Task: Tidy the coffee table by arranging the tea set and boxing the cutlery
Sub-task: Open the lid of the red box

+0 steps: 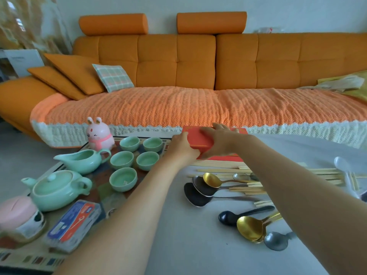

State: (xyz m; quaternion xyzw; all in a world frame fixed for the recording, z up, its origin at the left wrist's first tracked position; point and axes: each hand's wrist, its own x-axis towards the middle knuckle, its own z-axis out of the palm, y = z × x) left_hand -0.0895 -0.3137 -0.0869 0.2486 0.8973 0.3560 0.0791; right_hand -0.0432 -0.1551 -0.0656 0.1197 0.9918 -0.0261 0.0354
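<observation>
Clutter at far left cut by frame edge: pink lidded container (16,212), blurred and only partly in view, beside blue-and-orange packet (73,223) with print too smeared to read, both on patterned mat (103,195). Farther back on same mat, mint teapot (57,188) with spout to left, then pitcher (83,160) with spout likewise to left, pink rabbit figure (98,134) behind it, and five mint cups (121,159) upright in close cluster. Bare grey worktop (188,235) down the middle, open from near edge up between the arms. At far end of that gap, left hand (181,143) clamped on near-left end of red box (198,138), fingers curled round it; right hand (220,139) gripping over top, thumb on near side, fingers over far edge and mostly out of sight. Box at far edge of worktop, just before orange sofa (178,62), long axis left to right. Second red piece (228,158) just under it, largely hidden by right wrist; touching or apart, cannot tell. Nearer, chopsticks (224,170) in loose heap, mostly lengthwise left to right, middle covered by right forearm. Black spoon (196,195) and gold spoon (212,179) with bowls to left, handles under forearm; nearer still, dark spoon (228,217), second gold spoon (250,228) and grey spoon (276,241), handles also covered. White spoon (341,165) at far right, handle blurred near frame edge.
</observation>
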